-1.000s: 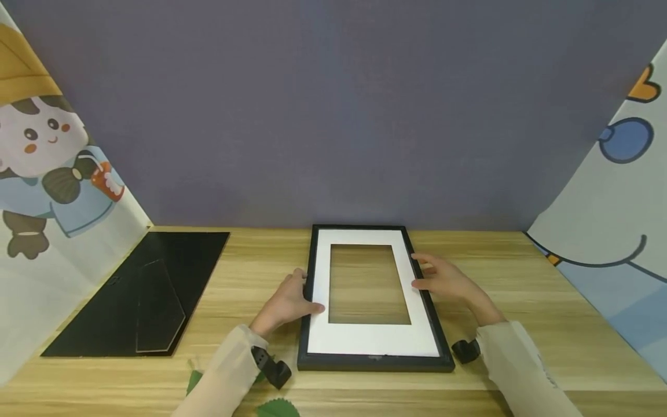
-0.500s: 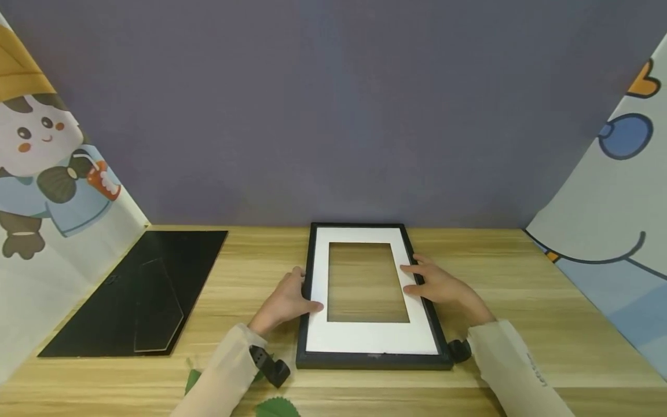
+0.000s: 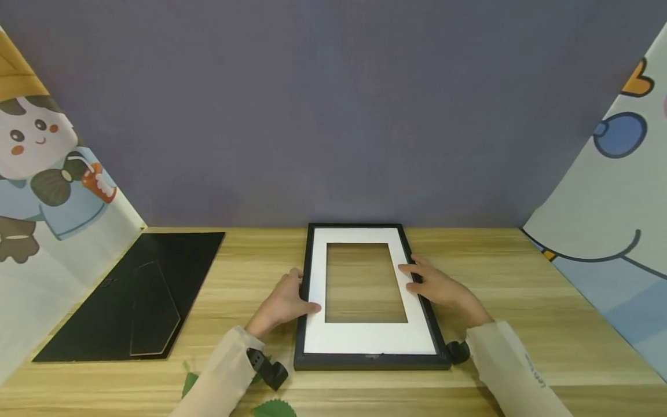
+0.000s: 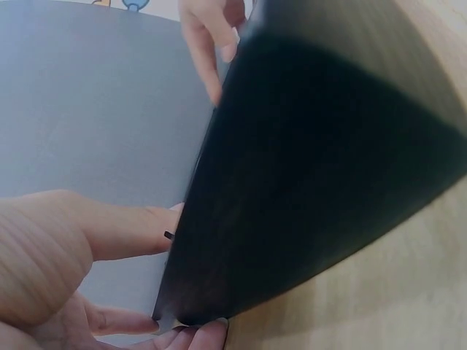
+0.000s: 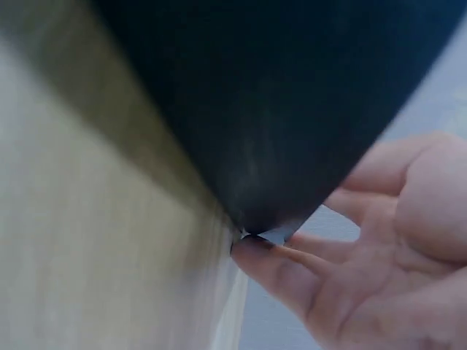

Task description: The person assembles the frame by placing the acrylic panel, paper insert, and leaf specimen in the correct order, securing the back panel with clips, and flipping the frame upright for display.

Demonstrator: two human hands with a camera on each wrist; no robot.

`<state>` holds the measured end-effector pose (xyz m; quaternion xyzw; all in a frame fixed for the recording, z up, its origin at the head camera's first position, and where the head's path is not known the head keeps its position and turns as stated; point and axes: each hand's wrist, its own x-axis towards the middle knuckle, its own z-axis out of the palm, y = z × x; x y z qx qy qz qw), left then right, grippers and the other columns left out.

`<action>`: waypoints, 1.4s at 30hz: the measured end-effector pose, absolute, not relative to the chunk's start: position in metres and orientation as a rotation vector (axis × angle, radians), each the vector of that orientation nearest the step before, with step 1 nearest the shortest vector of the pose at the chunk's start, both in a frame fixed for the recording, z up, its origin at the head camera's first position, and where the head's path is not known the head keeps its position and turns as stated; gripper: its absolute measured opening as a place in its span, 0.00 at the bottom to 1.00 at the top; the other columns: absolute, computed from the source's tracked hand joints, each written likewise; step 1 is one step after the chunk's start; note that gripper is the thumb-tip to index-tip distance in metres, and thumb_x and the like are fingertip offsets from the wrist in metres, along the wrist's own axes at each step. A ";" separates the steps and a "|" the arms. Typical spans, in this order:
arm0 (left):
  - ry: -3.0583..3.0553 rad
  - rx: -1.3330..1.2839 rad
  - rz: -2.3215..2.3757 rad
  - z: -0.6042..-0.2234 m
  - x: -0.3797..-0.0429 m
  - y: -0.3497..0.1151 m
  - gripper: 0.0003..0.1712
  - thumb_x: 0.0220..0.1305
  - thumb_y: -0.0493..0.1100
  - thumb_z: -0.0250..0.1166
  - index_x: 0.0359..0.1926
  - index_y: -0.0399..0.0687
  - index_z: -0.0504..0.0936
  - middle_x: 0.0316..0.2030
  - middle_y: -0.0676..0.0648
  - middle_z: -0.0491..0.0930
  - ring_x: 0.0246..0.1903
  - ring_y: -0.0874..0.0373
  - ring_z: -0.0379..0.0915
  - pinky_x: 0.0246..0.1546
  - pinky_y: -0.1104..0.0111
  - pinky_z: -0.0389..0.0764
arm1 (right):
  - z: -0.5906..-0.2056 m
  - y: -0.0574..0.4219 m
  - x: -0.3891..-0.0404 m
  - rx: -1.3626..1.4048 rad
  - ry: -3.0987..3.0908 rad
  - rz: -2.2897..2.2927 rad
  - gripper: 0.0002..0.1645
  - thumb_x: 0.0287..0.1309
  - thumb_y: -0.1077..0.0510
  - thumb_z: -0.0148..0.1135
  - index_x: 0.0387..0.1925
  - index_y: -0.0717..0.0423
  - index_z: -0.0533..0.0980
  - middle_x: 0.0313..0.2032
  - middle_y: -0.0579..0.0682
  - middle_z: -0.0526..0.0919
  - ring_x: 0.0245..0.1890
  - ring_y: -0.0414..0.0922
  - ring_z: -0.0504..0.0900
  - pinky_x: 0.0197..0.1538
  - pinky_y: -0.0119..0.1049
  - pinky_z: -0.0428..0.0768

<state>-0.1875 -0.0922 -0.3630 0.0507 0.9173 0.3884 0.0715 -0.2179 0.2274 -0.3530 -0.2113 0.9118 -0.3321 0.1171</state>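
Observation:
A black picture frame lies flat on the wooden table in the head view, with a white mat inside it. Wood grain shows through the mat's rectangular opening. My left hand grips the frame's left side, thumb over the mat's edge and fingers along the outer wall. On the opposite side my right hand holds the frame, with thumb and a finger reaching onto the mat. The frame's dark side wall fills much of the left wrist view; in the right wrist view, fingertips sit at its far end.
A black backing board with an easel stand lies on the table at the left. Green leaves lie at the front, partly under my left sleeve. A grey panel rises behind the frame.
My right hand has shifted slightly inward, its thumb and finger now further over the mat. My left hand has kept its hold. The frame stays in place as the head view shifts slightly.

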 end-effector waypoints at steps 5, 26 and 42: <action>2.755 0.153 1.178 -0.364 -0.188 -0.092 0.46 0.47 0.41 0.76 0.63 0.29 0.62 0.51 0.31 0.72 0.49 0.41 0.73 0.49 0.50 0.77 | -0.354 0.233 -0.222 -0.602 2.596 -1.146 0.37 0.59 0.74 0.51 0.69 0.73 0.52 0.69 0.78 0.40 0.65 0.78 0.46 0.61 0.68 0.61; 2.679 0.280 1.164 -0.352 -0.190 -0.112 0.31 0.64 0.43 0.61 0.63 0.29 0.66 0.49 0.33 0.78 0.49 0.41 0.76 0.46 0.54 0.80 | -0.361 0.233 -0.230 -0.403 2.613 -1.292 0.41 0.50 0.77 0.56 0.64 0.84 0.51 0.62 0.80 0.59 0.61 0.73 0.63 0.58 0.56 0.73; 2.660 0.312 1.224 -0.337 -0.189 -0.139 0.24 0.66 0.43 0.59 0.57 0.29 0.72 0.48 0.33 0.78 0.37 0.50 0.79 0.34 0.63 0.80 | -0.360 0.231 -0.226 -0.291 2.572 -1.347 0.40 0.52 0.77 0.56 0.66 0.79 0.53 0.63 0.77 0.61 0.62 0.70 0.64 0.53 0.49 0.79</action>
